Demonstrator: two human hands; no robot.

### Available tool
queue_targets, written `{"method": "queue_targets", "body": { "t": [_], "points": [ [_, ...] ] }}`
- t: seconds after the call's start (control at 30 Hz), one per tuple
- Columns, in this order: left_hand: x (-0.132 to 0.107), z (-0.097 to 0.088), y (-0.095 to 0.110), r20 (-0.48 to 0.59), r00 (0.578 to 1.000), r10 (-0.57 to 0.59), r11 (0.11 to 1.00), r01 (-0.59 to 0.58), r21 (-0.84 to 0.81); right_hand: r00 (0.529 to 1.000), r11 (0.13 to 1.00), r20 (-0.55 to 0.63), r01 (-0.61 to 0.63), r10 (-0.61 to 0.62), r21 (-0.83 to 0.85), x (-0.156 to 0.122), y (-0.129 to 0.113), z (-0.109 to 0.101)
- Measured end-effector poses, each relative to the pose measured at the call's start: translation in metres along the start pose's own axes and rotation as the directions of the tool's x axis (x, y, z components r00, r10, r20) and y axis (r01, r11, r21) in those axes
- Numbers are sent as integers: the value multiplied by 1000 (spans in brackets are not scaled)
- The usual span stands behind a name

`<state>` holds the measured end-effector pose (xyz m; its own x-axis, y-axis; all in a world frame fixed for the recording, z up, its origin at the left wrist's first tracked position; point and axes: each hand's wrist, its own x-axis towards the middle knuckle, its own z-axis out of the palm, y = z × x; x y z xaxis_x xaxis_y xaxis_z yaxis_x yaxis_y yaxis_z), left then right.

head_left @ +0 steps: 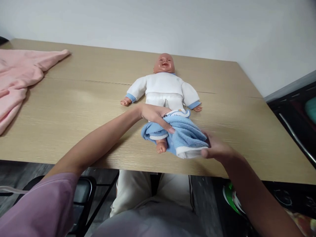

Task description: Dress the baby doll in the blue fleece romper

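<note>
A baby doll (pixel 165 86) in a white top with blue cuffs lies on its back on the wooden table (pixel 74 112), head toward the wall. Blue trousers (pixel 184 133) with white cuffs cover its legs; one bare foot sticks out at the near end. My left hand (pixel 154 116) lies on the doll's hip, fingers curled over the trousers' waist. My right hand (pixel 214 147) grips the white cuff end of the trousers near the table's front edge.
A pink cloth (pixel 17 77) lies bunched at the table's far left. A dark chair (pixel 82 192) stands under the table's front left. Dark furniture (pixel 293 121) and coloured items sit at the right. A white wall runs behind the table.
</note>
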<state>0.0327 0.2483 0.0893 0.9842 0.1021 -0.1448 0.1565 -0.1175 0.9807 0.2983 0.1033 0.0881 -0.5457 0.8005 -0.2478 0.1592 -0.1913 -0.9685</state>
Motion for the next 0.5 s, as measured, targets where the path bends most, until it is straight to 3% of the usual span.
{"method": "queue_targets", "body": {
  "t": [0.07, 0.17, 0.33, 0.5],
  "points": [
    [-1, 1, 1, -9, 1000, 0, 1000, 0, -9, 1000, 996, -1, -4, 4, -85, -2, -6, 5],
    [-3, 4, 5, 21, 1000, -21, 997, 22, -75, 990, 985, -130, 31, -53, -169, -2, -11, 18],
    [-1, 15, 19, 8, 999, -50, 993, 50, -108, 887, 960, -404, 128, -223, -247, -2, 1, 34],
    [3, 23, 25, 41, 998, -41, 995, 44, -84, 800, 956, -551, 90, -236, -278, -12, 11, 47]
  ]
}}
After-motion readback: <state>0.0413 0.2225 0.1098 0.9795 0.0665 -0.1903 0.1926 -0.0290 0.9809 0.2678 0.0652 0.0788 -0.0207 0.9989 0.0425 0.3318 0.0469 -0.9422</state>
